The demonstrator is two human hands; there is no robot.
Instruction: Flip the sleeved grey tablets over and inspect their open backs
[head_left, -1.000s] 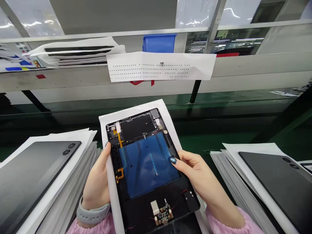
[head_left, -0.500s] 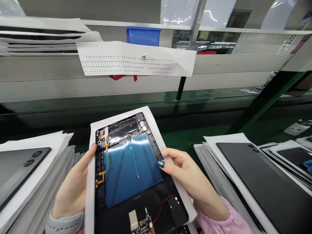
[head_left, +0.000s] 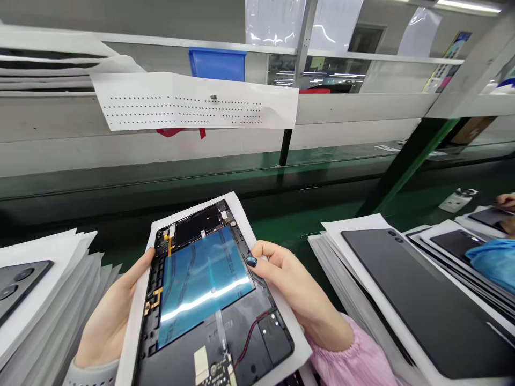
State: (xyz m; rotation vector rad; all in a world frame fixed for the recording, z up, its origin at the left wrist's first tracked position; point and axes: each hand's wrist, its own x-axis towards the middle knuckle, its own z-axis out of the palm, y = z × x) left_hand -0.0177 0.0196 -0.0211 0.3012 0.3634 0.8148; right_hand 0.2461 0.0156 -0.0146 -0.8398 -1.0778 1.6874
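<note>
Between my hands is an open tablet back housing point(head_left: 189, 343), with a white foam sheet point(head_left: 242, 212) under it. A blue film-covered panel point(head_left: 201, 284) fills its middle, and a small circuit board point(head_left: 219, 373) with red wires shows near the bottom. My left hand point(head_left: 115, 305) wraps the left edge, thumb on the rim. My right hand point(head_left: 292, 287) pinches the right edge, its dark-nailed thumb beside the blue panel. Both hands grip housing and sheet together; the fingers underneath are hidden. The housing tilts, its far end turned slightly right.
Stacks of white sheets point(head_left: 64, 300) stand left and right, with a grey tablet cover point(head_left: 24, 284) on the left and a dark cover point(head_left: 422, 300) on the right. Another person's hand point(head_left: 506, 202) is at far right. A perforated paper strip point(head_left: 193, 102) hangs from the shelf ahead.
The view has swung right, bringing another person's hand into sight. The held housing has tilted, so the light reflection on the blue panel moved downward. Both hands keep their grip.
</note>
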